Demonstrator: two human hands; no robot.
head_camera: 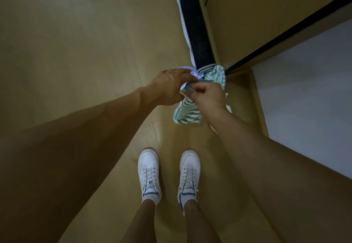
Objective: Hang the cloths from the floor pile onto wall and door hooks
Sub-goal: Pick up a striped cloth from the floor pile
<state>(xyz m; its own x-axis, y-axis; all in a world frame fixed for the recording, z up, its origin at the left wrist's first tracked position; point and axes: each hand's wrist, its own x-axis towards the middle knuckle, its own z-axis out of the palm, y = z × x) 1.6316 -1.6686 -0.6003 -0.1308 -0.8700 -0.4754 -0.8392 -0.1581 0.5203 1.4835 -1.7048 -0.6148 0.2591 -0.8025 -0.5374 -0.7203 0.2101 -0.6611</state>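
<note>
- Head view, looking straight down; person standing on wood floor (pixel 76 33), both bare arms stretched fwd.
- Green-and-white striped cloth (pixel 187 112) held up between both hands, above floor, roughly frame centre; lower part hangs loose below the hands, another part shows beyond the hands by the dark cloth's lower end.
- Right hand (pixel 206 96): fingers curled, pinching top edge of striped cloth; thumb side faces left hand.
- Left hand (pixel 169 86): back of hand up, fingers bent over same cloth edge, touching it just beside right hand. How tight the grip is – can't tell, fingertips hidden behind cloth.
- Pale blue-white cloth (pixel 188 71) peeks out just beyond left hand's fingers; whether held or hanging there – can't tell.
- Long dark cloth (pixel 194 25) hangs flat against a wood panel (pixel 257 14), running from top edge of frame down to just beyond the hands; a white strip along its left side. Hook not visible.
- Wood panel has a black seam running diagonally to right edge of frame.
- White wall surface (pixel 314 100) fills right side, framed by wood trim.
- White sneakers (pixel 149 174) w/ laces and blue accents, side by side on floor below the hands, toes pointing toward panel.
- Light dim, some blur at hands.
</note>
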